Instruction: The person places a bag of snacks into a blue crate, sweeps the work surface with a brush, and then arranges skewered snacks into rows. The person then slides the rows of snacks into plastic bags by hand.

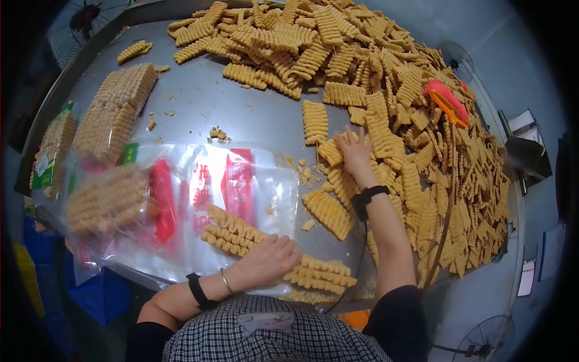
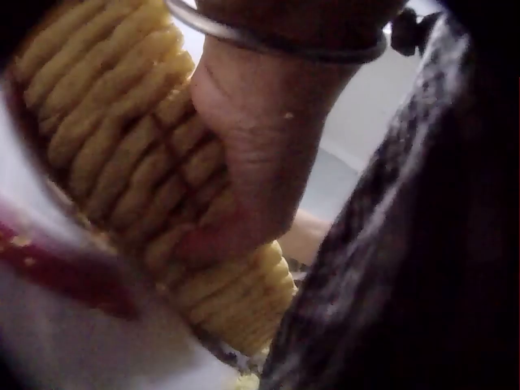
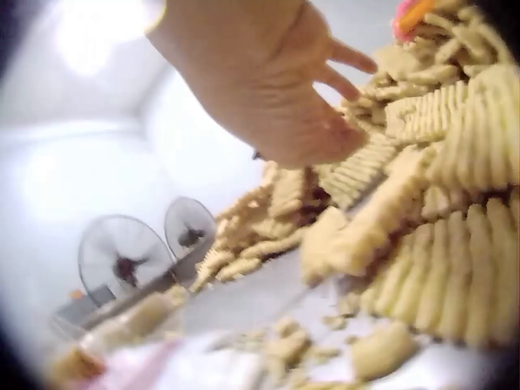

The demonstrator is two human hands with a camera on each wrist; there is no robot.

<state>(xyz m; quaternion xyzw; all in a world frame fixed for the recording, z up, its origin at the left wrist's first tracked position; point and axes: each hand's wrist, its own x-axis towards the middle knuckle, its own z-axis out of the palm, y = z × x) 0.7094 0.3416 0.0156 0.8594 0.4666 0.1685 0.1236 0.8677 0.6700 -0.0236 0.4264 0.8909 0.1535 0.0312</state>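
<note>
My left hand (image 1: 269,260) grips a row of ridged golden snack pieces (image 1: 319,274) near the table's front edge, partly over clear printed bags (image 1: 208,181). In the left wrist view the thumb and fingers of the hand (image 2: 256,162) curl round the stacked pieces (image 2: 106,138). My right hand (image 1: 357,158) reaches over the left side of the big snack pile (image 1: 386,90), fingers spread. The right wrist view shows that hand (image 3: 276,89) with fingers apart above the pieces (image 3: 439,268); whether the fingertips touch them I cannot tell.
Filled bags (image 1: 111,111) lie at the left, another filled bag (image 1: 108,202) nearer me. An orange-and-pink tool (image 1: 449,105) rests on the pile. Single pieces (image 1: 329,214) and crumbs (image 1: 218,134) lie on the metal table (image 1: 199,90). Blue containers (image 1: 108,295) stand below at the left.
</note>
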